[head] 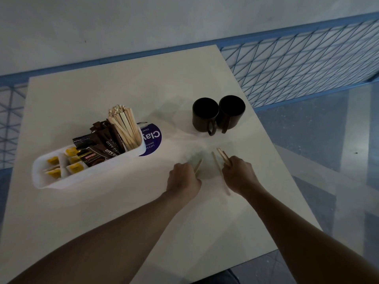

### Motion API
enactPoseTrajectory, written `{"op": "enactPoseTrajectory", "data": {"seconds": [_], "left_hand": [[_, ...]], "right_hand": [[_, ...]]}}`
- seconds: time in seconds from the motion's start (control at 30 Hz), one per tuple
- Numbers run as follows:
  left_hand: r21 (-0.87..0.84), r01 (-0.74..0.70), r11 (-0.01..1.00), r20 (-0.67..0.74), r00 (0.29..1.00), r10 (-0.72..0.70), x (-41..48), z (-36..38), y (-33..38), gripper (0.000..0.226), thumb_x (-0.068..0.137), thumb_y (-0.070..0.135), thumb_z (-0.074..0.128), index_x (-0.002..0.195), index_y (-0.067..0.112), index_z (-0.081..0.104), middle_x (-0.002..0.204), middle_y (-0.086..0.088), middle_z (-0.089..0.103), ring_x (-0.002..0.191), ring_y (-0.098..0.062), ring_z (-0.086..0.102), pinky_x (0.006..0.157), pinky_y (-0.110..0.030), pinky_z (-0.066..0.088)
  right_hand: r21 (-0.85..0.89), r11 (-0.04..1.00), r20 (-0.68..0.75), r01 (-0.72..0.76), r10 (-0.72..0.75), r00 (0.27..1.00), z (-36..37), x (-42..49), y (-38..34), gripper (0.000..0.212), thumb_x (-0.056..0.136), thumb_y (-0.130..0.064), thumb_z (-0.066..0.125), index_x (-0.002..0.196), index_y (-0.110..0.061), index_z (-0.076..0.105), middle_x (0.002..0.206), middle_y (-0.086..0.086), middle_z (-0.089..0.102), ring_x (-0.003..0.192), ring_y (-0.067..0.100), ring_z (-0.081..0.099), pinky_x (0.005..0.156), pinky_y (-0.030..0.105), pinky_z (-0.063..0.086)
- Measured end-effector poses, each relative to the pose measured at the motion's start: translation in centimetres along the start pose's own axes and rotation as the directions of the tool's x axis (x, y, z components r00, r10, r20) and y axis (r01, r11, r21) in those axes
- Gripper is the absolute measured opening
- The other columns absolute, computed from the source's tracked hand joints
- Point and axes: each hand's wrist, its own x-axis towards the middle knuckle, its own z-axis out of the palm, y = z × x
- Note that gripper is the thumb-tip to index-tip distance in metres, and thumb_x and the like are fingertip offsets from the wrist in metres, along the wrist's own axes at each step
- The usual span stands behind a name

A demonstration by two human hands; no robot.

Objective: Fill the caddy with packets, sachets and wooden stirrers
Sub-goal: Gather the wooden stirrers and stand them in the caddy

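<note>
Two bare forearms reach over a white table [123, 212], seen from above; the left hand [182, 177] is curled, knuckles up, pinching what looks like a single wooden stirrer [198, 165] whose tip pokes out on its right; the right hand [239, 173] is curled round a small bunch of stirrers [222, 155] pointing away from the person; one loose stirrer [220, 173] lies flat on the table between the hands, just beside the right one. To the left stands the white oblong caddy [61, 182]; yellow sachets [71, 158] fill its near-left end, brown coffee packets [102, 144] lean in the middle, and a thick sheaf of upright stirrers [125, 126] fans out of its far-right end. Just behind that end is a round purple label [152, 140]; two dark mugs [205, 117] sit side by side at the far right; blue wire mesh [297, 64] runs beyond the table. The stirrers are probably very light, thin and stiff, yet easy to snap; one lying flat likely needs a fingertip under an end; a gathered bunch is best gripped round the middle so none slips out.
</note>
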Motion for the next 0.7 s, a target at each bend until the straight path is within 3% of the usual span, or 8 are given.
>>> {"op": "enactPoseTrajectory", "data": {"seconds": [0.13,0.27,0.37,0.47,0.7], "left_hand": [[-0.095,-0.006,0.995,-0.035,0.999,0.002,0.3,-0.7,-0.3,0.031,0.081,0.027,0.068,0.102,0.005,0.065,0.097,-0.013,0.067,0.090,-0.033,0.065,0.068,-0.031,0.046],[-0.225,0.051,0.973,0.001,0.999,-0.052,0.6,-1.9,-0.8,0.032,0.084,0.030,0.063,0.103,0.004,0.066,0.094,-0.010,0.068,0.079,-0.026,0.063,0.063,-0.028,0.045],[-0.248,0.092,0.964,0.052,0.995,-0.081,0.8,-2.5,-1.2,0.029,0.087,0.025,0.056,0.105,0.005,0.064,0.098,-0.012,0.067,0.078,-0.025,0.059,0.055,-0.026,0.040],[-0.241,0.116,0.964,0.089,0.991,-0.097,0.8,-2.8,-1.4,0.028,0.093,0.023,0.048,0.112,0.005,0.057,0.106,-0.014,0.063,0.081,-0.026,0.056,0.061,-0.028,0.039],[-0.135,0.107,0.985,0.084,0.992,-0.096,-0.5,-1.4,-1.6,0.022,0.098,0.024,0.040,0.110,0.007,0.047,0.113,-0.019,0.062,0.100,-0.037,0.062,0.072,-0.037,0.045]], "right_hand": [[-0.058,0.998,-0.074,0.010,-0.015,0.997,0.6,-0.5,0.1,0.014,0.089,-0.028,0.064,0.085,-0.015,0.063,0.071,-0.001,0.057,0.061,0.020,0.058,0.050,0.027,0.042],[-0.077,0.997,-0.089,-0.019,0.013,0.996,0.9,-0.4,-0.7,0.010,0.087,-0.016,0.060,0.082,-0.011,0.067,0.073,0.006,0.061,0.061,0.025,0.063,0.054,0.036,0.057],[-0.060,0.997,-0.058,-0.056,0.053,0.997,0.9,-0.1,-1.4,0.009,0.088,-0.012,0.058,0.086,-0.009,0.066,0.075,0.005,0.059,0.061,0.021,0.060,0.048,0.027,0.045],[-0.047,0.994,-0.022,-0.101,0.100,0.995,0.8,0.0,-1.8,0.002,0.084,-0.013,0.064,0.084,-0.011,0.062,0.076,0.005,0.057,0.062,0.021,0.059,0.049,0.026,0.042],[0.024,0.986,0.101,-0.167,0.163,0.981,1.8,-0.6,-3.0,0.019,0.073,-0.020,0.078,0.082,-0.011,0.063,0.074,0.004,0.061,0.063,0.020,0.062,0.048,0.024,0.043]]}}
